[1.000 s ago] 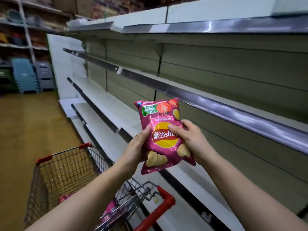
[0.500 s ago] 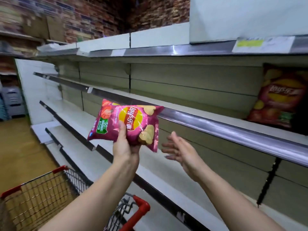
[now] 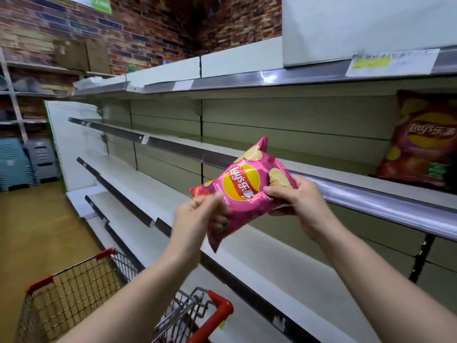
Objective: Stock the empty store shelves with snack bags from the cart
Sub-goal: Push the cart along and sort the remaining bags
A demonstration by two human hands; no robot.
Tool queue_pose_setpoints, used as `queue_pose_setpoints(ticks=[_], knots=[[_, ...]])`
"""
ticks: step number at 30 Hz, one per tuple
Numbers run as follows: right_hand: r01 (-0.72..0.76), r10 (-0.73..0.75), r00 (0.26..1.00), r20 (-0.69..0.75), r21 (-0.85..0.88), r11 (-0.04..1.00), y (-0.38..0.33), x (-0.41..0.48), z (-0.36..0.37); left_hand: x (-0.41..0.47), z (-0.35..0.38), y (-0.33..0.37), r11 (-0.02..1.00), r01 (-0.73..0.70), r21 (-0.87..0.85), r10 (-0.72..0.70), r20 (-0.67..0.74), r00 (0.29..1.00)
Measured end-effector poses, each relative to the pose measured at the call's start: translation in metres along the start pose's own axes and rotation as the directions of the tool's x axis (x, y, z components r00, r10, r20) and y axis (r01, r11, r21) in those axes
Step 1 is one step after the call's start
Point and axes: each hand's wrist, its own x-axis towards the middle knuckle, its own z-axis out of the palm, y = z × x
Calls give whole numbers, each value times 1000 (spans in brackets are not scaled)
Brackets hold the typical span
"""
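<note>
A pink chip bag (image 3: 243,188) with a red and yellow logo hangs tilted in the air in front of the shelves. My left hand (image 3: 197,219) pinches its lower left part, the fingers a little blurred. My right hand (image 3: 296,196) grips its right end, thumb on the front. Behind it runs the middle shelf (image 3: 346,191) with a shiny rail. A darker red chip bag (image 3: 422,142) stands upright on that shelf at the far right. The wire cart (image 3: 81,290) with red corners sits at the lower left; its contents are hidden.
Long bare shelves (image 3: 148,194) run away to the left below and above the bag. A price label (image 3: 390,61) hangs on the top rail. Stacked blue and grey stools (image 3: 24,162) stand at the far left on the yellow floor (image 3: 32,231).
The right hand, which hung free beside the bag, now grips its right end. The bag has turned and moved right toward the middle shelf. The view has swung slightly right.
</note>
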Motion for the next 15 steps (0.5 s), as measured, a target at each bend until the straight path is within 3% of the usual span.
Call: queue_pose_setpoints(ticks=[2,4,7,9,11,15], knots=[[-16,17,1000,23,-46,999,-11,-1,-15,14,-7,10,987,-155,39,159,-124,979],[-26,31,998,61,-74,997,-21,-3,-29,29,-11,18,969,-174,176,192,-92,977],[-49,65,987,150,-112,992,-35,-6,-49,42,-2,26,901,-98,423,3,218,976],[-72,84,980,180,-73,995,-44,-7,-62,40,11,32,846,-66,529,-177,396,901],[-84,75,987,143,57,995,-51,-5,-72,40,26,35,849,-23,528,-260,454,852],[-18,48,993,-107,261,965,-54,-3,-81,52,59,38,930,93,356,-254,440,861]])
